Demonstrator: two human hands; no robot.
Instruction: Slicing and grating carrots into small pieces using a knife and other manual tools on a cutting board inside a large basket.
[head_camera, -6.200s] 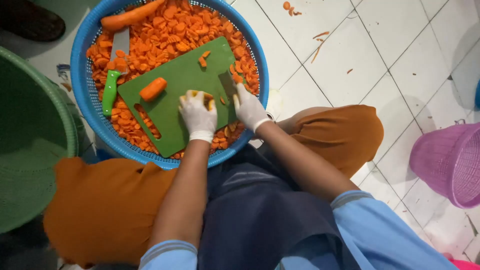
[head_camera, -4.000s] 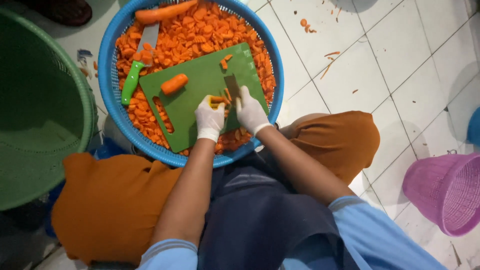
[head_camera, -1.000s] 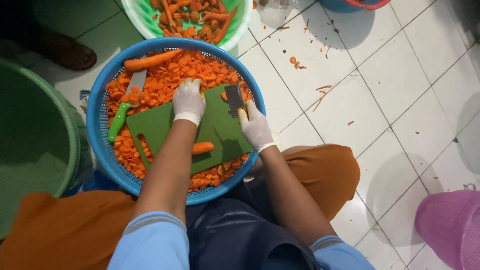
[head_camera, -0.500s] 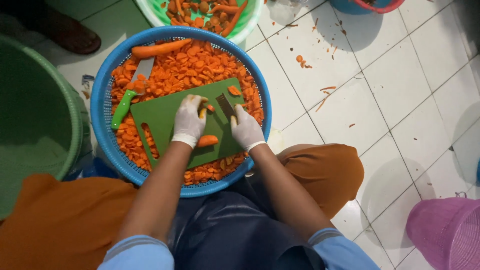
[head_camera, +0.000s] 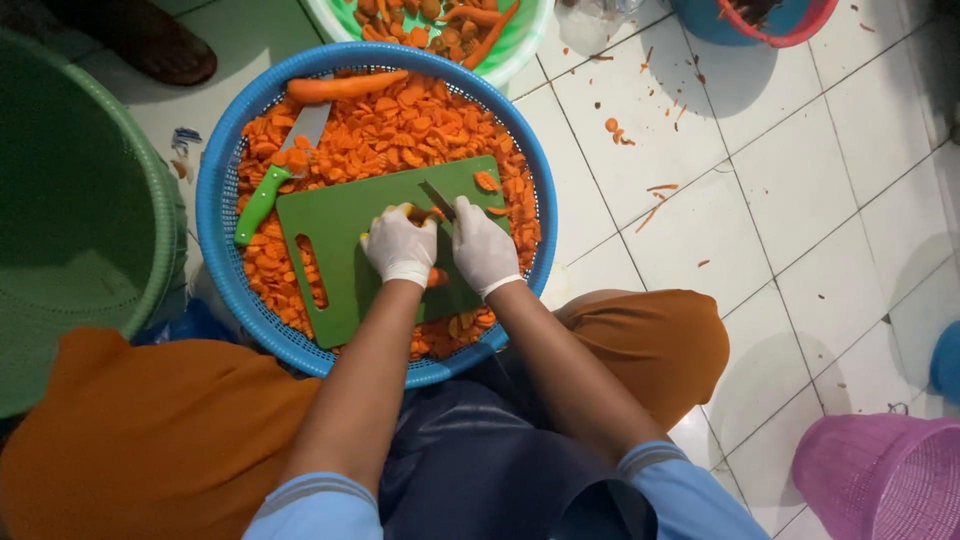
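white tiled floor (head_camera: 800, 180), peel scraps upper right; both gloved hands mid-frame on the green board (head_camera: 340, 230): left hand (head_camera: 400, 245) closed on a carrot (head_camera: 436, 277), right hand (head_camera: 482, 248) gripping a knife (head_camera: 437, 199).

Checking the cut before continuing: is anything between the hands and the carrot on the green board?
Nothing visible: the left hand grips the orange carrot directly, the right hand holds the knife blade at it.

Gloved left hand (head_camera: 399, 246) steadies a carrot (head_camera: 434, 276) on the green cutting board (head_camera: 340, 225); right hand (head_camera: 483, 247) grips a knife (head_camera: 437, 199).
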